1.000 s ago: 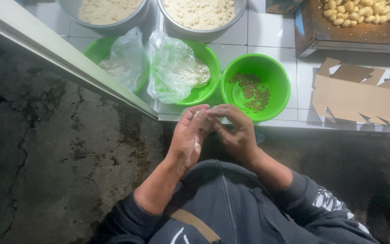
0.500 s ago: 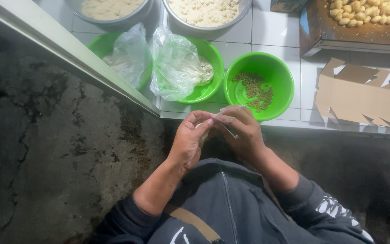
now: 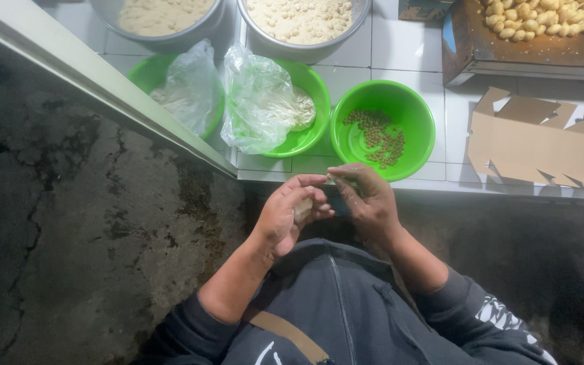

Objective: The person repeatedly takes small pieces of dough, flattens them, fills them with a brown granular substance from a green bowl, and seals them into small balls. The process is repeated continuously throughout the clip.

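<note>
Left hand [image 3: 288,216]: cupped and half closed around a small pale lump of dough [image 3: 303,210], which sits in the palm just below the edge of the tiled counter [image 3: 407,47].
Right hand [image 3: 368,199]: fingers narrowed to a pinch at the top of the lump, touching the left fingertips; a thin pale strip shows between them, too small to tell what it is.
Risk, drop: the lump is held over the lap and the dark floor [image 3: 69,236], not over the counter; a loose cupping grip could let it fall onto the dirty concrete.
Risk, tearing: I judge that too hard a pinch with the right hand could split so soft a piece or press it out of shape.
Risk, knock: the hands work just beside the counter edge, and the bowl of seeds [image 3: 382,128] stands right at that edge; a raised knuckle could tip it.
Around, far left: a pale ledge [image 3: 96,88] runs slantwise past 2 green bowls covered with clear plastic bags [image 3: 258,101].
Around, top: 2 metal basins [image 3: 302,23] hold pale crumbly material.
Around, right: a wooden tray of pale shaped pieces [image 3: 542,17] and a flattened cardboard box [image 3: 542,145].
In the way: the bagged bowls and the seed bowl crowd the counter edge between the hands and the basins behind.
</note>
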